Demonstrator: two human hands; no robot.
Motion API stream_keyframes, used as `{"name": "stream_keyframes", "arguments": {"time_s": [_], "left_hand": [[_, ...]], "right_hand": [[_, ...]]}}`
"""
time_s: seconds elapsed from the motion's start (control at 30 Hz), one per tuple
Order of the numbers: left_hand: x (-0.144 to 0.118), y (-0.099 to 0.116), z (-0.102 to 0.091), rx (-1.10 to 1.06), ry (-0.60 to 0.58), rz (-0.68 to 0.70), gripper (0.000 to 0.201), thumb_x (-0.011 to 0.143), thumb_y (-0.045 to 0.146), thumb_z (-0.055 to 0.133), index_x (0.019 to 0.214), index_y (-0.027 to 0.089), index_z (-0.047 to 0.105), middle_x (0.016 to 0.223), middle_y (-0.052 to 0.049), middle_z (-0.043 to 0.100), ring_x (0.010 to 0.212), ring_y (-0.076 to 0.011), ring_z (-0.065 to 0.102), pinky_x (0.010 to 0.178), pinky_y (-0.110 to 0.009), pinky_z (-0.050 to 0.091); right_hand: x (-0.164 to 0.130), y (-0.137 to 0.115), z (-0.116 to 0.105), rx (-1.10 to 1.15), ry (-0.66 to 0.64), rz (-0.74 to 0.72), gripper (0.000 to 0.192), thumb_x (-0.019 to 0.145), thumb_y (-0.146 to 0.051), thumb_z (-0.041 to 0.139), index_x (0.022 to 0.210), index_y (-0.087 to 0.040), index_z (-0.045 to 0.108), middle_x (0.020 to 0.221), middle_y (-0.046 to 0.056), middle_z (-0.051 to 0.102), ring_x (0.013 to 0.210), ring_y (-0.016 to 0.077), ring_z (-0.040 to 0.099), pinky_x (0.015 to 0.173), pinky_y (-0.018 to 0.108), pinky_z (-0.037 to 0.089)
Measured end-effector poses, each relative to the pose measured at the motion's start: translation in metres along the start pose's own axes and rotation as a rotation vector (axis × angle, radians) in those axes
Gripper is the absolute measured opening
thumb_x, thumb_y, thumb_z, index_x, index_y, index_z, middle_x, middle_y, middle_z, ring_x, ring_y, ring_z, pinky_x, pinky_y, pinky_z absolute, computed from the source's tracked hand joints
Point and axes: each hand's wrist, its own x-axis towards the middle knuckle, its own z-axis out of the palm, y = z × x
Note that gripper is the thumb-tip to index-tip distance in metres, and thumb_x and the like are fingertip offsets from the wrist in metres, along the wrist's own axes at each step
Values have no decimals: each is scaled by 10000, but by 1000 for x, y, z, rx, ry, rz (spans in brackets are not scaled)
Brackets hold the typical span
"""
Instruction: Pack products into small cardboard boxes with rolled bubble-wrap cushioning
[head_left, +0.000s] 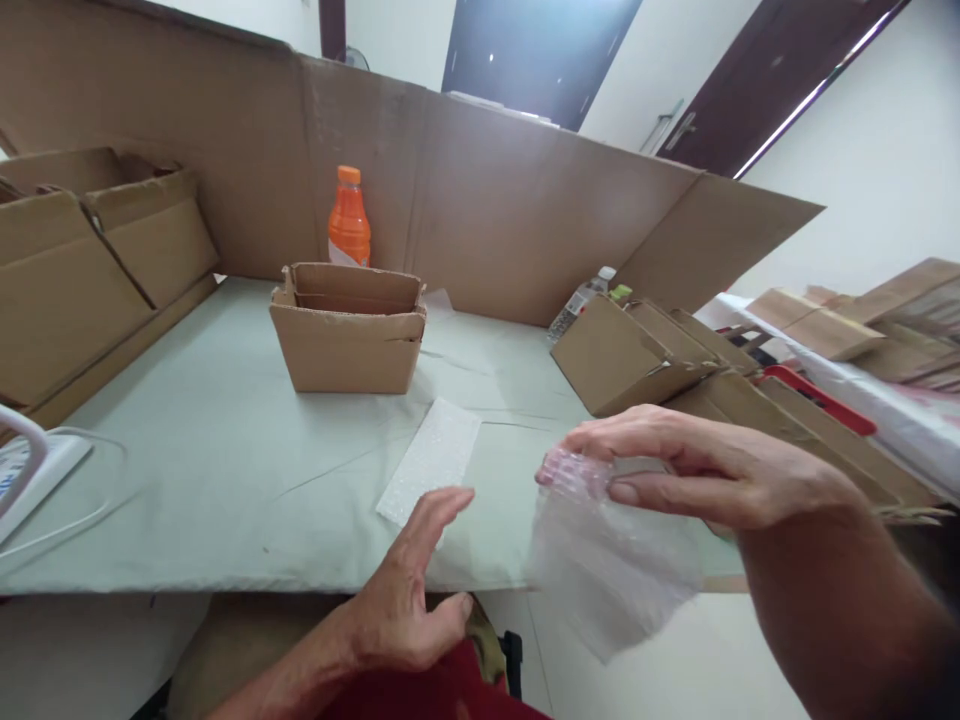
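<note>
While pinched at its upper edge between thumb and forefinger of the right hand (705, 470), hanging limp below those fingers and out past the near edge of the table (187, 450): a small clear bubble-wrap bag (607, 570), blurred, so whether open-mouthed or flat cannot be told; right fingers closed on it, the rest curled alongside. Left hand (409, 590) empty, fingers loosely spread and nearly straight, tips at the near end of a white bubble-wrap strip (431, 460) lying flat on the table; touching it or just above it, cannot tell.

Judged as a step of readying padding, with bag in one hand and strip under the other; seemingly early, nothing yet put together. Joining the two would call for a pinch on the strip's near end by the left fingers and for a freed mouth on the bag, awkward with one hand holding it shut.

Beyond the left fingertips, past the strip: a small open cardboard box (349, 335), upright, with an orange bottle (349, 220) behind it against a tall cardboard wall (510, 200). Beyond the right fingers: leaning flat-folded cartons (637, 350), a clear water bottle (581, 300) tucked behind them. Far off to the left of the left hand: more folded cartons (75, 270) and a white device with a cord (30, 470). Nothing between fingers and strip; only the leaning cartons close to the right knuckles, a likely snag for a wide sweep.
</note>
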Motion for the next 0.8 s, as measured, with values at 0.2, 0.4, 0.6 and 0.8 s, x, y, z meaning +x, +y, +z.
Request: {"name": "stream_keyframes", "arguments": {"time_s": [0.2, 0.4, 0.6, 0.8], "left_hand": [[22, 13, 3, -185, -107, -113, 980, 699, 252, 773, 1556, 224, 298, 1557, -151, 418, 1419, -360, 411, 1171, -534, 342], [19, -3, 16, -472, -136, -384, 235, 794, 247, 666, 1010, 161, 698, 923, -52, 692, 904, -192, 641, 879, -320, 500], [34, -30, -10, -464, 216, -629, 587, 749, 338, 699, 1291, 170, 545, 880, -3, 540, 746, -116, 570, 687, -241, 482], [67, -60, -19, -91, 300, -598, 739, 770, 262, 620, 1470, 210, 389, 1240, -93, 542, 771, -125, 552, 651, -277, 501]], "right_hand": [[21, 5, 12, 330, -225, -45, 174, 958, -291, 588, 989, -204, 735, 1032, 89, 764, 884, 180, 728, 826, 259, 567], [5, 57, -1, 352, 79, 226, 209, 931, -367, 640, 977, -182, 727, 915, 54, 737, 829, 169, 692, 729, 242, 547], [27, 149, 12, 441, 323, 389, 265, 826, -419, 725, 881, -162, 685, 744, 14, 682, 661, 128, 618, 637, 250, 509], [73, 218, 13, 130, 394, 501, 89, 794, -200, 593, 838, -161, 660, 688, 0, 663, 605, 121, 599, 584, 230, 466]]}}
